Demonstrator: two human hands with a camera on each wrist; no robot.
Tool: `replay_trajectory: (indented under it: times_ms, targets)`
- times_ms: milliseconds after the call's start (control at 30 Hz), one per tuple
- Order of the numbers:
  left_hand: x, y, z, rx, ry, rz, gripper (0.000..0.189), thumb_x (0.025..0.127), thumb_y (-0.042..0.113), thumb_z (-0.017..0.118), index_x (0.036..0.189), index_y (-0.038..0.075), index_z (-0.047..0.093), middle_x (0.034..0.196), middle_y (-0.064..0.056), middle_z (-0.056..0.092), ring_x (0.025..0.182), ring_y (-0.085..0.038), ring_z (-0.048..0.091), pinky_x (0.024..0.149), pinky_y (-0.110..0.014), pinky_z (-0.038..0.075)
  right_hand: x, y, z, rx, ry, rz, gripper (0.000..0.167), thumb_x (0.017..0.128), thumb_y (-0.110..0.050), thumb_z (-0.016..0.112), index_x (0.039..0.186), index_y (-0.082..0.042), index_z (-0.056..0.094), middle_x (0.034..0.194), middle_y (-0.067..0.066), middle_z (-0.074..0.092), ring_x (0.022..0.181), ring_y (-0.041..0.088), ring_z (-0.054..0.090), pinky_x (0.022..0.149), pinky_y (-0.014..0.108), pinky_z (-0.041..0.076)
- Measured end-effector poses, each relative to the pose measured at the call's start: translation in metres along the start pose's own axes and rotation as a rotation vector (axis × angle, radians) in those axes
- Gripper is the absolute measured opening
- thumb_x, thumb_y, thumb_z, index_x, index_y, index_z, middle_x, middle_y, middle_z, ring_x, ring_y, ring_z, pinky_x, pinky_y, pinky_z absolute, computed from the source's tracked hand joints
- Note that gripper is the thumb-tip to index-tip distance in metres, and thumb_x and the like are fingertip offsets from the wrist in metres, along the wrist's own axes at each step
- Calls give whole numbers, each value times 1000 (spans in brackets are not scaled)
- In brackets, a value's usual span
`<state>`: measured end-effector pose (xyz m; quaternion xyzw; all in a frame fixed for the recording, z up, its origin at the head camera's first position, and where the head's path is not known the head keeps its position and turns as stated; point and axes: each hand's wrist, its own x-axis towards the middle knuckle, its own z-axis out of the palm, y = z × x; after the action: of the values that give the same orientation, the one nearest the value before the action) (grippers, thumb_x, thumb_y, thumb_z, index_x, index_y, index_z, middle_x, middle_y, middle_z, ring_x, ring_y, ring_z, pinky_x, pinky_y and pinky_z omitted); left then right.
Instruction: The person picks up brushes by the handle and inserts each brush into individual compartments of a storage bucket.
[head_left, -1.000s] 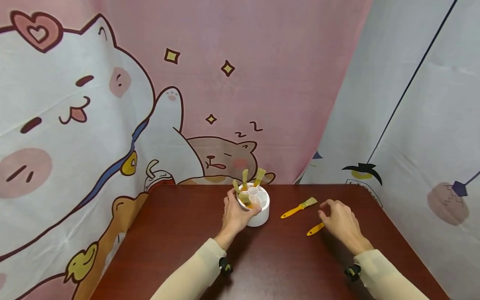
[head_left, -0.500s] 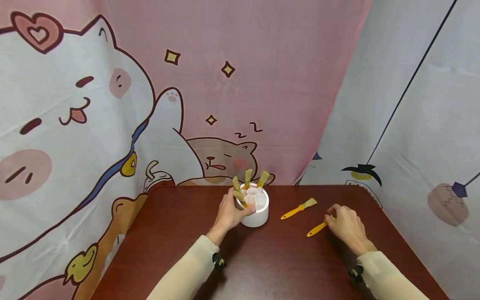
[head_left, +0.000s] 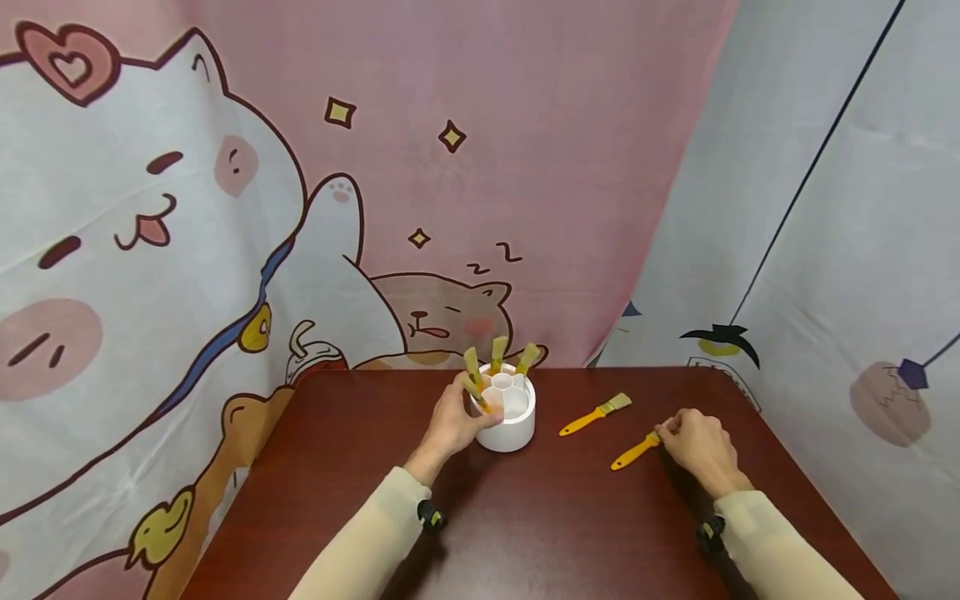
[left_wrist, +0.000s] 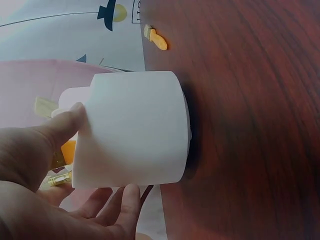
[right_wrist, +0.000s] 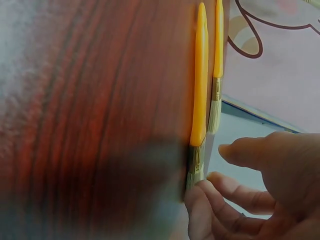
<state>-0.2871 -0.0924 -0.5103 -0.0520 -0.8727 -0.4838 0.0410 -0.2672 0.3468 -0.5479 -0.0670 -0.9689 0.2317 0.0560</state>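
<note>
My left hand grips a round white divided holder, thumb over its rim and fingers along its side in the left wrist view. Several paintbrushes stand in the holder's left and back compartments, bristles up. On the table at right lies a paintbrush with a yellow handle. Over its bristle end is my right hand. From the right wrist camera, the fingertips are at the bristles, while the thumb stands apart from the brush. Another yellow paintbrush lies between that brush and the holder.
The dark red-brown wooden table runs back to a printed cloth backdrop. A pale cloth hangs along the right side. Both wrists carry small dark devices.
My right hand has shifted to the near brush's bristle end, uncovering more of its handle. The front brush in the holder now leans further left. The holder has moved slightly left with my left hand.
</note>
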Motion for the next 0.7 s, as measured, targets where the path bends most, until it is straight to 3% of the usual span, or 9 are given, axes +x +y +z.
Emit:
replay_trajectory:
  times_ms: [200, 333, 533, 700]
  targets:
    - [-4, 2, 0, -3, 27, -9, 93, 92, 20, 102, 169, 8, 51, 158, -24, 65, 149, -43, 64, 128, -64, 51, 4, 0, 1, 23, -71, 76, 43, 111, -40, 78, 79, -12, 73, 80, 9, 67, 72, 30, 60, 57, 40, 46]
    - [-7, 5, 7, 4, 54, -29, 100, 88, 27, 105, 167, 5, 48, 155, -26, 62, 149, -46, 63, 130, -65, 50, 8, -2, 2, 29, -117, 131, 51, 111, -46, 77, 79, -7, 69, 70, 9, 62, 66, 29, 60, 55, 38, 47]
    - [-5, 7, 17, 35, 73, -28, 108, 84, 32, 108, 167, 4, 45, 154, -26, 61, 147, -46, 64, 129, -63, 51, 14, -1, 5, 44, -139, 177, 53, 109, -48, 80, 89, -1, 69, 72, 11, 62, 62, 27, 65, 54, 37, 52]
    - [-3, 5, 16, 58, 72, -13, 103, 82, 30, 109, 163, 5, 49, 151, -26, 63, 145, -47, 66, 128, -63, 52, 17, -3, 7, 74, -161, 188, 50, 107, -44, 84, 82, -2, 75, 66, 8, 67, 58, 22, 70, 54, 35, 55]
